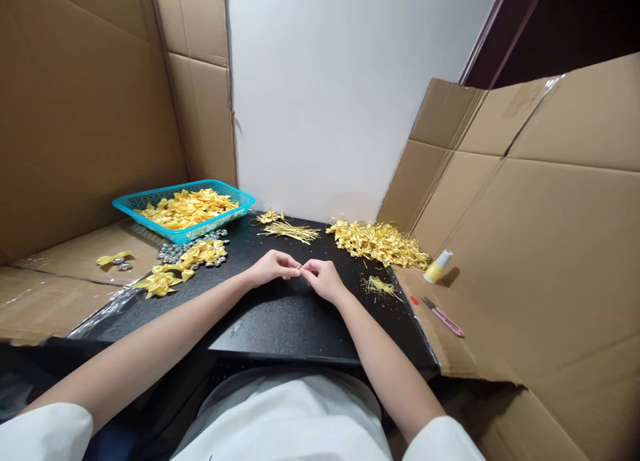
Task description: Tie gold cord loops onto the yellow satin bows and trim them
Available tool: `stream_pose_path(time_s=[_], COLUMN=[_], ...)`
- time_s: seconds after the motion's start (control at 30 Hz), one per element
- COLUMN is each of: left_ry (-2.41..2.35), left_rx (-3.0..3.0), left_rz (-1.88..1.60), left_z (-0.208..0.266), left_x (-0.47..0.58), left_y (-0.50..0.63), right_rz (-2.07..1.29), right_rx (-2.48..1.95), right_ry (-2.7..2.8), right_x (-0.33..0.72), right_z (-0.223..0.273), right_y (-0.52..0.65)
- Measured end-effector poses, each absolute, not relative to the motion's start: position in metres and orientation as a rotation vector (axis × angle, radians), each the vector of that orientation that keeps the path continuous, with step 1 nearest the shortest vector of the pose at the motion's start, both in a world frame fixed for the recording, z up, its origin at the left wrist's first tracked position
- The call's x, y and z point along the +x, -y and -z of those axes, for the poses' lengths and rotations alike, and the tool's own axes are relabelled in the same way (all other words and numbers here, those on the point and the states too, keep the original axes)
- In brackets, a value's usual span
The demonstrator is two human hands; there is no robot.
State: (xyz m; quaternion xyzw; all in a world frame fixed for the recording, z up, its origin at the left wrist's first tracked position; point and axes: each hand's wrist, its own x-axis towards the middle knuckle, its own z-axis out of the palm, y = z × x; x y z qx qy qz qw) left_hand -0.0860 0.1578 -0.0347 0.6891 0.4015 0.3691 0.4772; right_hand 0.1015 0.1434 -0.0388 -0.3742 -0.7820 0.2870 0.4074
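one black table (280, 321) bore one blue basket (203, 231) and one big heap of yellow ribbon pieces (377, 242); above it, one left hand (274, 267) and one right hand (324, 279) pinched one tiny, unidentifiable piece (299, 269) between them.

A pale-grey wall (340, 94) stands at twelve o'clock, between brown cardboard panels (90, 107) at ten and three. A black tabletop (280, 324) spreads at six; a maroon frame (503, 27) slants at two.
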Motion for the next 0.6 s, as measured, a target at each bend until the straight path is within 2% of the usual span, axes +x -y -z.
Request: stream_pose_path(time_s=[0.27,0.6], left_ry=[-0.857,-0.975], left_rx=[1.664,1.773], left_rz=[-1.059,-1.16], left_z=[0.029,0.0321], left_x=[-0.0835,-0.0855], left_y=[-0.1549,-0.1577], right_rz=[-0.863,-0.972], right_rx=[-0.899,-0.843], right_ry=[1.775,1.72], right_x=[0.0972,0.0962], right_z=[0.0412,0.0448], right_y=[-0.1479,-0.1507])
